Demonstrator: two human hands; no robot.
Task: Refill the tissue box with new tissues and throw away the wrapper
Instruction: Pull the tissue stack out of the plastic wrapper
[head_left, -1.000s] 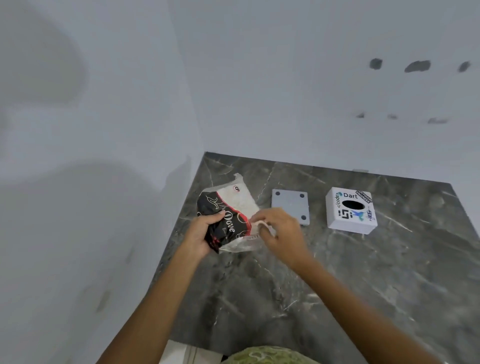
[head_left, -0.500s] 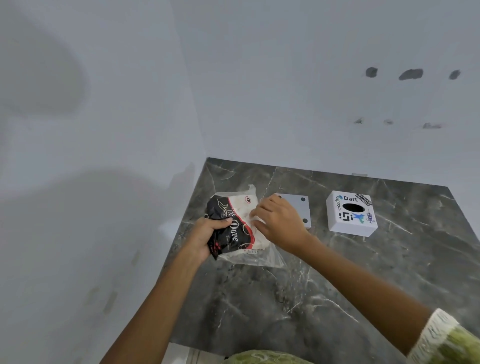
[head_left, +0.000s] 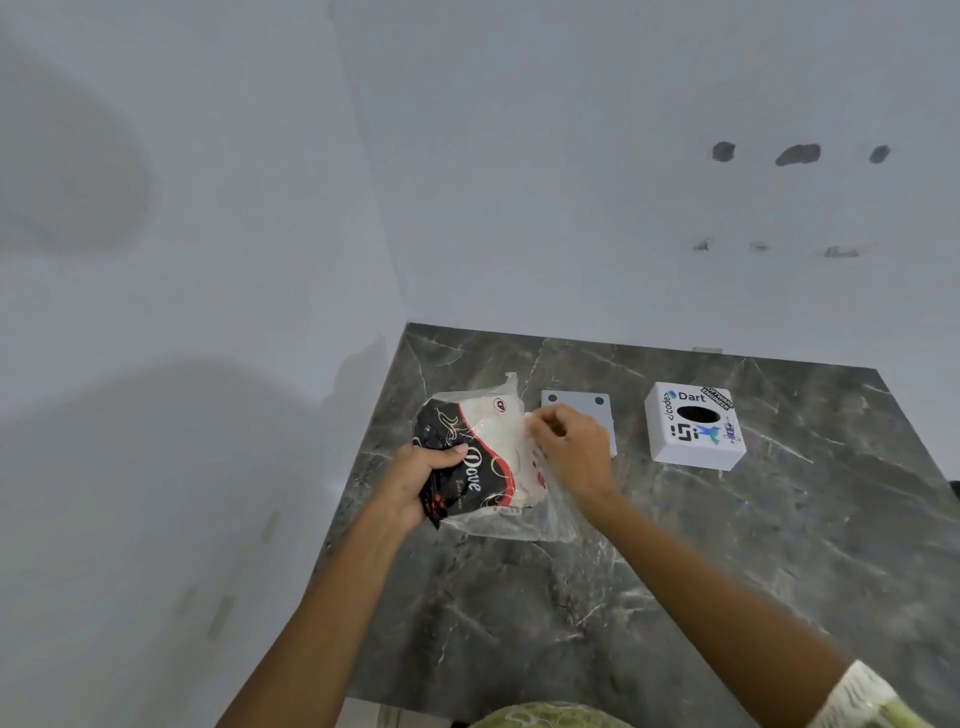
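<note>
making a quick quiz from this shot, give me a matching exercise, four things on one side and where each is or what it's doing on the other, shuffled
Things:
1. tissue pack
2. tissue box
3. grey plate
4. right hand

States:
A. lies flat, partly behind a hand
B. stands alone at the right
C. gripped by the left hand
D. pinches the wrapper's edge

Pairs: 1-C, 2-B, 3-A, 4-D
</note>
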